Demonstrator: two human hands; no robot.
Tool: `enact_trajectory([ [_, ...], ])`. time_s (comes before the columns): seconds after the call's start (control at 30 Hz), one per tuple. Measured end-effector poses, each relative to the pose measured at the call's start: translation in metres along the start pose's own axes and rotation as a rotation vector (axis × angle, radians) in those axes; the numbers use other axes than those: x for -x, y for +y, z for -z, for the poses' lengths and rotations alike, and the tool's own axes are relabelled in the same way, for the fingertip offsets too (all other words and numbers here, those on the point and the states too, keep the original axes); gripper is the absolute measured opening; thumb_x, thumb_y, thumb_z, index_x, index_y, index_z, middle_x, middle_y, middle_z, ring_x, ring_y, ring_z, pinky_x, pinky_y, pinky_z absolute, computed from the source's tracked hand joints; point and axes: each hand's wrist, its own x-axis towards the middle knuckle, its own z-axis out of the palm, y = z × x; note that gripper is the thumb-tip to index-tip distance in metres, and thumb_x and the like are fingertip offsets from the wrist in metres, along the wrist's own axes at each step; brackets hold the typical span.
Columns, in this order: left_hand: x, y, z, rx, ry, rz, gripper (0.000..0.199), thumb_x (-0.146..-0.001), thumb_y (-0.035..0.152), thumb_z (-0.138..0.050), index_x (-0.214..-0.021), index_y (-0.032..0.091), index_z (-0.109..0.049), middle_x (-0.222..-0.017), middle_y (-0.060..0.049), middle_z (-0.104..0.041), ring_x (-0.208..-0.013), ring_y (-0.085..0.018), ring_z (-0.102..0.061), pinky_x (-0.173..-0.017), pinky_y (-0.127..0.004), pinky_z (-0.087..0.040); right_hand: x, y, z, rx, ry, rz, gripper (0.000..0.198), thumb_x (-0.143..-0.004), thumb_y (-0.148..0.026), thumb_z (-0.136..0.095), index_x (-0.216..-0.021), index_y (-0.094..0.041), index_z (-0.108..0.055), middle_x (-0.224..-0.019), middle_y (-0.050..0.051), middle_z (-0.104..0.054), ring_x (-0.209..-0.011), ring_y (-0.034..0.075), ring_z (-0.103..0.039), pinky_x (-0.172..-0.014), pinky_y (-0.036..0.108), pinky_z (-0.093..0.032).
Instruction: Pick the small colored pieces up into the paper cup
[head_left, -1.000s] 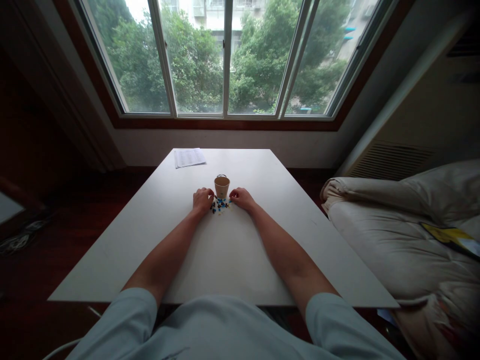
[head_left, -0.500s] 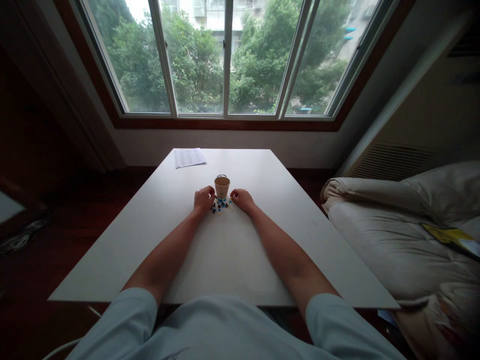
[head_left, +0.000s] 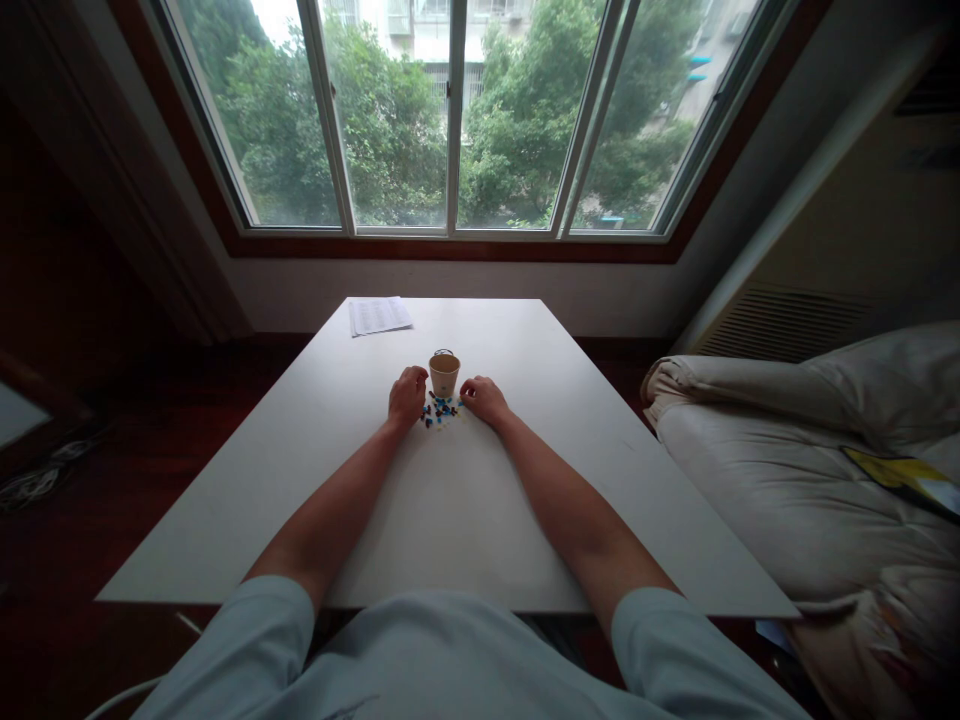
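A tan paper cup stands upright on the white table, with its open mouth facing up. In front of it lies a loose scatter of small beads, dark, blue and pale yellow. My left hand rests at the left side of the cup, its fingers curled together close to the cup wall. At the right edge of the beads, my right hand has thumb and forefinger drawn together in a pinch. Anything held in either hand is too small or too hidden to make out.
Behind the cup shows a thin dark loop, partly hidden. Printed sheets lie at the far left of the white table. A beige padded couch stands to the right, and a window is beyond the table.
My left hand has lifted slightly up and back from the beads, with its fingers curled closer together. The right hand, the cup and the beads have hardly moved.
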Motion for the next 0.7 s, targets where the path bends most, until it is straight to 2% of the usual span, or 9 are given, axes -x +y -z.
enact_trajectory([
  [0.2, 0.001, 0.010, 0.006, 0.033, 0.020, 0.008, 0.020, -0.100, 0.024, -0.043, -0.104, 0.021, -0.062, -0.106, -0.007, -0.067, -0.095, -0.019, -0.063, -0.084, -0.031, -0.049, 0.001, -0.002, 0.000, -0.031, 0.011, -0.001, 0.010, -0.084, -0.017, -0.065, -0.085, -0.021, -0.074, -0.091, 0.006, -0.064, -0.094, 0.020, -0.055, -0.081, 0.028, -0.043],
  [0.37, 0.003, 0.012, 0.007, 0.044, 0.035, -0.018, 0.018, -0.099, 0.025, -0.046, -0.104, 0.021, -0.062, -0.103, -0.006, -0.068, -0.083, -0.016, -0.062, -0.081, -0.030, -0.049, 0.002, -0.003, -0.002, -0.053, 0.117, 0.003, 0.010, -0.085, -0.016, -0.062, -0.088, -0.020, -0.071, -0.098, 0.007, -0.065, -0.097, 0.020, -0.055, -0.090, 0.031, -0.043],
  [0.57, 0.005, 0.016, 0.007, 0.061, 0.037, -0.055, 0.012, -0.095, 0.024, -0.048, -0.096, 0.020, -0.060, -0.094, -0.003, -0.064, -0.073, -0.013, -0.058, -0.074, -0.028, -0.047, 0.003, -0.004, 0.001, -0.156, 0.185, -0.024, 0.015, -0.087, -0.018, -0.055, -0.096, -0.020, -0.068, -0.086, 0.002, -0.068, -0.080, 0.017, -0.057, -0.079, 0.028, -0.044],
  [0.7, 0.006, 0.021, 0.008, 0.040, 0.019, -0.043, 0.012, -0.095, 0.022, -0.047, -0.098, 0.021, -0.059, -0.094, -0.004, -0.063, -0.076, -0.014, -0.059, -0.073, -0.028, -0.047, 0.003, -0.005, 0.001, -0.194, 0.225, -0.014, 0.019, -0.084, -0.016, -0.053, -0.097, -0.020, -0.067, -0.086, 0.002, -0.068, -0.079, 0.017, -0.057, -0.077, 0.028, -0.044],
])
